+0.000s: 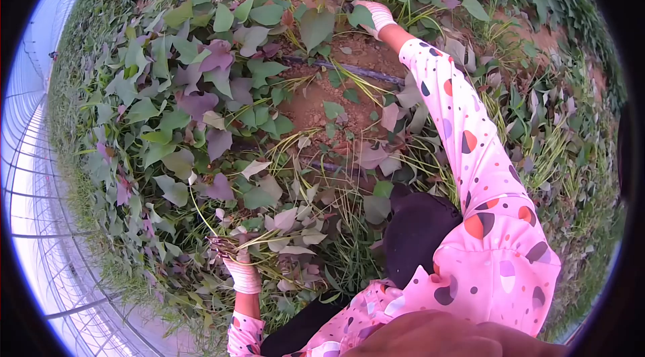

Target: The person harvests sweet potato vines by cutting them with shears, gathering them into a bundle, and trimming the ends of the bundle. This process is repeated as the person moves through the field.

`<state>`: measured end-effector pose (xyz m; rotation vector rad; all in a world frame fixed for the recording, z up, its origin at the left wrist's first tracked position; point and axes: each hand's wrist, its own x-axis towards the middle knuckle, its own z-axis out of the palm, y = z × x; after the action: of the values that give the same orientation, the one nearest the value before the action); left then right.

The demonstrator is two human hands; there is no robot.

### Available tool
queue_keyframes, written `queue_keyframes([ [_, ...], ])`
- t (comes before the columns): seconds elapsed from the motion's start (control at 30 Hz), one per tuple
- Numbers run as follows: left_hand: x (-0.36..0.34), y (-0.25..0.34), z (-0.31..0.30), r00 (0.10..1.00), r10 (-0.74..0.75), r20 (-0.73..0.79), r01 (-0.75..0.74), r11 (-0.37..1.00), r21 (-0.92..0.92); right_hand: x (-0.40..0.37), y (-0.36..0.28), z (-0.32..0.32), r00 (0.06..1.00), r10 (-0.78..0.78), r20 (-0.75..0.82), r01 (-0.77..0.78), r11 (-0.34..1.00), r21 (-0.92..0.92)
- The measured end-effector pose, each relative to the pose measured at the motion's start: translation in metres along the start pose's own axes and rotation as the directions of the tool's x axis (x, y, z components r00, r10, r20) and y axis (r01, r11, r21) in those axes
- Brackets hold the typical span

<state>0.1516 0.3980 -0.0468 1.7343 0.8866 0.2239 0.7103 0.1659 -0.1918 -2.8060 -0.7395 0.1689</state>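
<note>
My left hand [242, 272], in a white-and-pink striped glove, is closed around a bunch of cut vine stems [225, 247] low at the left. Leafy ends of the bunch trail off to the right over the foliage. My right arm stretches far forward, and my right hand [377, 16], gloved alike, is down among the heart-shaped leaves of the vine plants [317, 28]. A green leaf [361, 16] covers part of its fingers, and I cannot tell what they hold. Bare reddish soil [376, 48] lies just below that hand.
A dark drip hose [349, 69] crosses the soil between the plants. Dense green and purple vines [195, 102] spread at the left, more foliage [537, 102] at the right. My bent knee [420, 236] is in the middle. A greenhouse frame [47, 236] curves along the left edge.
</note>
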Motion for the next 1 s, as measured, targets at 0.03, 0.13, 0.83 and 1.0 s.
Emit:
queue_keyframes([
  [0.03, 0.0, -0.003, -0.001, 1.0, 0.005, -0.008, -0.005, 1.0, -0.002, 0.01, -0.007, -0.008, 0.999, 0.002, 0.049, -0.003, 1.0, 0.01],
  [0.13, 0.0, -0.011, -0.004, 0.995, -0.091, -0.036, 0.086, 0.987, -0.136, 0.049, 0.003, 0.025, 0.992, -0.044, 0.122, 0.067, 0.979, -0.19],
  [0.83, -0.018, -0.004, -0.02, 0.999, 0.02, -0.035, -0.021, 0.999, -0.037, -0.072, 0.097, -0.014, 0.941, 0.324, -0.093, -0.32, 0.946, 0.056],
  [1.0, -0.032, 0.005, -0.019, 0.996, 0.07, -0.049, -0.072, 0.997, -0.037, -0.139, 0.074, -0.032, 0.871, 0.469, -0.147, 0.05, 0.211, 0.976],
])
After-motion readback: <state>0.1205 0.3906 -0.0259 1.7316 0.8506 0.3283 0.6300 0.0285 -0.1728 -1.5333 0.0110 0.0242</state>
